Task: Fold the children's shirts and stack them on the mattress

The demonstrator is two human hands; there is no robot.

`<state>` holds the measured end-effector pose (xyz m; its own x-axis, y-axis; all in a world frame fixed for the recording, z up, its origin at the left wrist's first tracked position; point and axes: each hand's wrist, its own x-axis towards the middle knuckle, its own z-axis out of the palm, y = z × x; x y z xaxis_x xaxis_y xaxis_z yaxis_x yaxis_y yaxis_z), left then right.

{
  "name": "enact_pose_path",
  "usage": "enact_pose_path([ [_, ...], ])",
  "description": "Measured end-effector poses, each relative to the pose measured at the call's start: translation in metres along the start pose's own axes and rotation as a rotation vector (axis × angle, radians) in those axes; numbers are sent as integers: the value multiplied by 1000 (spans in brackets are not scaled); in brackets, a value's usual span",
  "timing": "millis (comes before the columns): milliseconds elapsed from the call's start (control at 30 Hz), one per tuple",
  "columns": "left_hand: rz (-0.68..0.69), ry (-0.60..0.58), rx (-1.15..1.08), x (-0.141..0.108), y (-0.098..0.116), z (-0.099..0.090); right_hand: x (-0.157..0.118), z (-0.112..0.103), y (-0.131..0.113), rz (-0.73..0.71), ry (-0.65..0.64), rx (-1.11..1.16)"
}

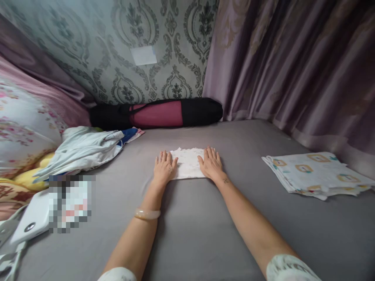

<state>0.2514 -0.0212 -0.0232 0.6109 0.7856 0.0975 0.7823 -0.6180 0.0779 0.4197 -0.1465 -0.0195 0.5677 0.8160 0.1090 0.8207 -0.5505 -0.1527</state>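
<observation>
A small folded white cloth with a faint print lies flat on the grey bed sheet. My left hand rests palm down on its left end, fingers stretched forward. On the right end lies my right hand, also flat with its fingers spread a little. The middle of the cloth shows between both thumbs. Its ends are partly hidden under my hands. A pale bangle is on my left wrist.
Folded printed cloths lie in a stack at the right. Rumpled clothes are heaped at the left, near a floral pillow. A white device with a cable sits front left. Along the wall lies a long black and maroon bag.
</observation>
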Motion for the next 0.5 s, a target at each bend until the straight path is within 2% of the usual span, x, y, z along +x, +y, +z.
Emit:
enact_pose_path([
  [233,-38,-112,-87,2,-14,0,6,8,13,38,-64,8],
  [500,-68,-125,-116,4,-14,-1,5,3,12,48,-100,21],
])
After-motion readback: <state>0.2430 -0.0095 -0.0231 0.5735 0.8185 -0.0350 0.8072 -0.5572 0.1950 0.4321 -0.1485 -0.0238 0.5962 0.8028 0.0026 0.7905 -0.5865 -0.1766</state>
